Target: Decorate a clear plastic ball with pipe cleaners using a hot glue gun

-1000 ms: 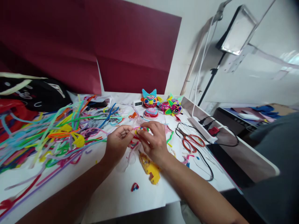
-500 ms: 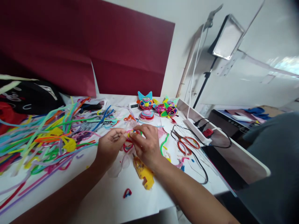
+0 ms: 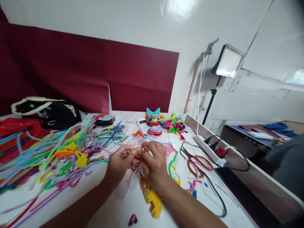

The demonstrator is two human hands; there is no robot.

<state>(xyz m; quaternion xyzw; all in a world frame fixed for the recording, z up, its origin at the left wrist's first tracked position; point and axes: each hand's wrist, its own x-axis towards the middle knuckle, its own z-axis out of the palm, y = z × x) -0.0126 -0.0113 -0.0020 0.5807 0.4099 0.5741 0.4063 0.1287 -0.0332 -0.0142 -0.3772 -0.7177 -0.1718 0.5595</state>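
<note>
Just now, only a small change: view tipped up, with more wall (image 3: 137, 19) on show, but the same close pinch. So, most likely, still busy with that one bit. In the left hand (image 3: 121, 160), thumb and finger pressed together on one side of the small bright piece (image 3: 137, 152). In the right hand (image 3: 155, 160), fingers bent over its other side, almost closed; hard to tell how tight. Small bright piece between both hands, over the white table (image 3: 111, 205), nearer than the striped round piece (image 3: 154, 131). Near the right wrist, a yellow thing (image 3: 154, 202); farther right, scissors (image 3: 193, 157).
</note>
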